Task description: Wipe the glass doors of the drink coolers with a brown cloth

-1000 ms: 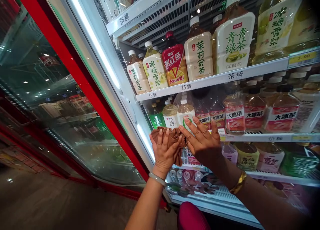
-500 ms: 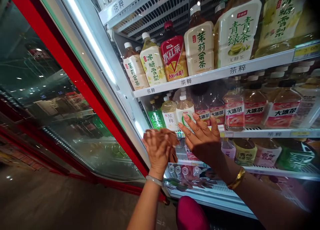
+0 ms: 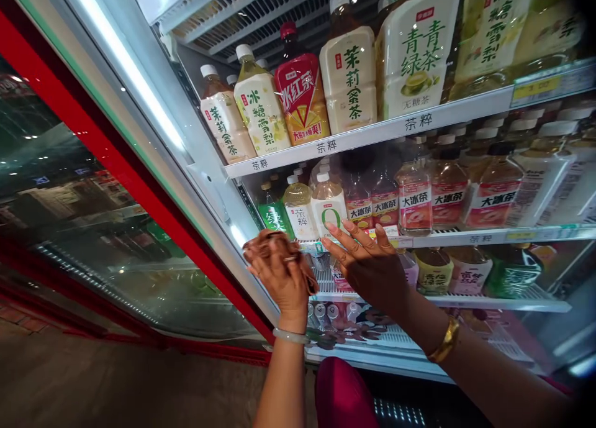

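Observation:
My left hand (image 3: 283, 285) grips a crumpled brown cloth (image 3: 272, 248) near the left inner edge of a glass-front drinks cooler. My right hand (image 3: 367, 263) is open, its fingers spread in front of the middle shelf. Its fingertips overlap a white-labelled bottle with a green ring (image 3: 328, 214); whether they touch it I cannot tell. A bottle with a plain white label (image 3: 300, 215) and a green-labelled bottle (image 3: 272, 214) stand just beyond the cloth. Part of the lower shelf is hidden behind both hands.
Big tea bottles (image 3: 351, 83) line the upper shelf above its white price rail (image 3: 363, 138). Several peach-labelled bottles (image 3: 416, 198) stand further right. A red door frame (image 3: 153, 204) runs diagonally on the left. Below is the dark floor (image 3: 139, 384), beside a magenta-clad knee (image 3: 343, 394).
The shelves have shifted left and slightly up in view. My left hand and the cloth have moved a little left, while my right hand stays spread by the middle shelf.

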### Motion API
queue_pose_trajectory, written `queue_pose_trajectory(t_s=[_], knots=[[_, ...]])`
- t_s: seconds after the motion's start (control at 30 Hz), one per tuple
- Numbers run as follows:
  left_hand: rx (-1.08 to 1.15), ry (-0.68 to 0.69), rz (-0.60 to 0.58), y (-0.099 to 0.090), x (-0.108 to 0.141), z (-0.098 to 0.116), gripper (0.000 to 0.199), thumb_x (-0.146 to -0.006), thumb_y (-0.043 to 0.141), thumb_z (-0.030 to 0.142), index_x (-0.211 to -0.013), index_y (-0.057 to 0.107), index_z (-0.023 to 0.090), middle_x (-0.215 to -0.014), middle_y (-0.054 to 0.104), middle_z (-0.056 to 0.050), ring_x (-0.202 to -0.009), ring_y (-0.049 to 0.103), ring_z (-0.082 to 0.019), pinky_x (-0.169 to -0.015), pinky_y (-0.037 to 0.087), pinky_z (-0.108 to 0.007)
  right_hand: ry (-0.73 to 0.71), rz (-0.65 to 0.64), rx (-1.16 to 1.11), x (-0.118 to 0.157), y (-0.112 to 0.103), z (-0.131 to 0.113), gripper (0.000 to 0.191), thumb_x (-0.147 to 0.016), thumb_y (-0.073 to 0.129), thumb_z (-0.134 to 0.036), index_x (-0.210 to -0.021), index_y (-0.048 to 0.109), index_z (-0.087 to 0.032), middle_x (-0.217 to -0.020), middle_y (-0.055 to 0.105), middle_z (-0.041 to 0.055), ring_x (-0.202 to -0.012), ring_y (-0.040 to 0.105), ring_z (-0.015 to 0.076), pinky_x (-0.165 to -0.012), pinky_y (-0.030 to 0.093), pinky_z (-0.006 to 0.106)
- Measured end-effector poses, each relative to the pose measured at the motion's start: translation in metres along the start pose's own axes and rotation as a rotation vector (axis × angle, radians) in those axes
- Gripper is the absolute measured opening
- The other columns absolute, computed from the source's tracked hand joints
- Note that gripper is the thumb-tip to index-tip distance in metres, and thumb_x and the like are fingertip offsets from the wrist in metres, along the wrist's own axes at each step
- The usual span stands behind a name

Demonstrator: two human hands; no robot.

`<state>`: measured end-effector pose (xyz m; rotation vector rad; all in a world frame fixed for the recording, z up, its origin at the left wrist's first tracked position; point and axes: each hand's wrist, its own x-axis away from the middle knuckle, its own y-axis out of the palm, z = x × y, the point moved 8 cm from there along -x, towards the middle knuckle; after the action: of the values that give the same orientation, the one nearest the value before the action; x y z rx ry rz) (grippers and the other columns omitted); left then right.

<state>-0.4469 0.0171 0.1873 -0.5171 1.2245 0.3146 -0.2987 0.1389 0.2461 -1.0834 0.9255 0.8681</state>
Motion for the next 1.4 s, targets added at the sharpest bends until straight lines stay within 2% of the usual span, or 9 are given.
queue_pose_trajectory(t_s=[0.1, 0.27, 0.53, 0.7, 0.8, 1.0, 1.2, 1.3, 1.4], knots=[[0.011, -0.194, 0.049, 0.005, 0.031, 0.001, 0.071, -0.102, 0.049, 0.019, -0.166, 0.020, 0.023, -0.176, 0.004, -0.021, -0.164, 0.000, -0.030, -0.129, 0.018, -0.065, 0.028, -0.010, -0.009, 0.013, -0.003, 0.005, 0.048, -0.098, 0.060, -0.018, -0.145, 0.057, -0.029, -0.152, 0.059, -0.0016, -0.152, 0.043, 0.0150, -0.135, 0.010, 0.041], [0.095, 0.237, -0.203, 0.022, 0.077, 0.072, 0.080, -0.092, 0.063, 0.012, -0.163, 0.031, 0.027, -0.176, 0.009, -0.017, -0.163, 0.004, -0.036, -0.127, 0.019, -0.069, 0.042, -0.063, -0.067, 0.027, -0.002, 0.012, 0.045, -0.103, 0.055, -0.023, -0.147, 0.056, -0.033, -0.157, 0.053, -0.0041, -0.151, 0.043, 0.0149, -0.135, 0.006, 0.040], [0.058, -0.158, 0.030, 0.017, 0.049, 0.053, 0.078, -0.100, 0.054, 0.017, -0.168, 0.015, 0.025, -0.176, 0.000, -0.019, -0.163, 0.002, -0.034, -0.128, 0.019, -0.064, 0.051, -0.070, -0.078, 0.041, -0.009, 0.023, 0.043, -0.103, 0.053, -0.017, -0.143, 0.060, -0.030, -0.151, 0.061, -0.0033, -0.148, 0.046, 0.0123, -0.134, 0.005, 0.036], [0.146, 0.201, -0.256, 0.041, 0.097, 0.131, 0.087, -0.088, 0.064, 0.005, -0.165, 0.029, 0.025, -0.173, 0.021, -0.020, -0.161, 0.016, -0.039, -0.127, 0.023, -0.069, 0.211, -0.088, -0.103, 0.077, -0.017, 0.050, 0.042, -0.106, 0.049, -0.024, -0.145, 0.059, -0.030, -0.148, 0.064, 0.0028, -0.151, 0.044, 0.0200, -0.134, 0.001, 0.051], [0.170, 0.330, -0.265, 0.035, 0.090, 0.127, 0.083, -0.084, 0.070, 0.007, -0.157, 0.044, 0.037, -0.174, 0.022, -0.011, -0.159, 0.023, -0.040, -0.127, 0.027, -0.068, 0.215, -0.062, -0.057, 0.100, -0.024, 0.063, 0.046, -0.103, 0.052, -0.018, -0.147, 0.057, -0.030, -0.145, 0.065, 0.0024, -0.158, 0.030, 0.0162, -0.135, 0.000, 0.048], [0.164, -0.050, -0.098, 0.035, 0.073, 0.107, 0.086, -0.098, 0.052, 0.015, -0.168, 0.005, 0.031, -0.176, -0.009, -0.009, -0.161, -0.003, -0.037, -0.132, 0.009, -0.064, 0.198, -0.061, -0.020, 0.105, -0.026, 0.069, 0.050, -0.098, 0.059, -0.016, -0.146, 0.058, -0.032, -0.145, 0.065, 0.0003, -0.160, 0.022, 0.0125, -0.135, 0.000, 0.046], [0.187, 0.252, -0.253, 0.056, 0.119, 0.178, 0.084, -0.089, 0.061, 0.007, -0.165, 0.028, 0.020, -0.166, 0.038, -0.021, -0.159, 0.028, -0.033, -0.130, 0.027, -0.060, 0.226, -0.037, -0.060, 0.116, -0.049, 0.092, 0.041, -0.104, 0.051, -0.022, -0.144, 0.059, -0.027, -0.142, 0.067, 0.0029, -0.161, 0.012, 0.0122, -0.134, -0.006, 0.051], [0.201, 0.414, -0.225, 0.046, 0.101, 0.178, 0.082, -0.087, 0.064, 0.006, -0.162, 0.036, 0.026, -0.172, 0.026, -0.018, -0.160, 0.022, -0.035, -0.128, 0.027, -0.062, 0.218, -0.053, -0.010, 0.125, -0.057, 0.104, 0.043, -0.102, 0.054, -0.019, -0.144, 0.059, -0.030, -0.141, 0.068, 0.0020, -0.161, 0.014, 0.0137, -0.133, -0.006, 0.054], [0.170, 0.161, -0.154, 0.045, 0.081, 0.162, 0.083, -0.090, 0.065, 0.011, -0.164, 0.030, 0.027, -0.176, 0.005, -0.017, -0.162, 0.008, -0.038, -0.127, 0.020, -0.068, 0.218, -0.051, 0.053, 0.130, -0.062, 0.110, 0.047, -0.098, 0.064, -0.019, -0.143, 0.060, -0.032, -0.143, 0.067, 0.0017, -0.161, 0.015, 0.0152, -0.133, -0.007, 0.056]])
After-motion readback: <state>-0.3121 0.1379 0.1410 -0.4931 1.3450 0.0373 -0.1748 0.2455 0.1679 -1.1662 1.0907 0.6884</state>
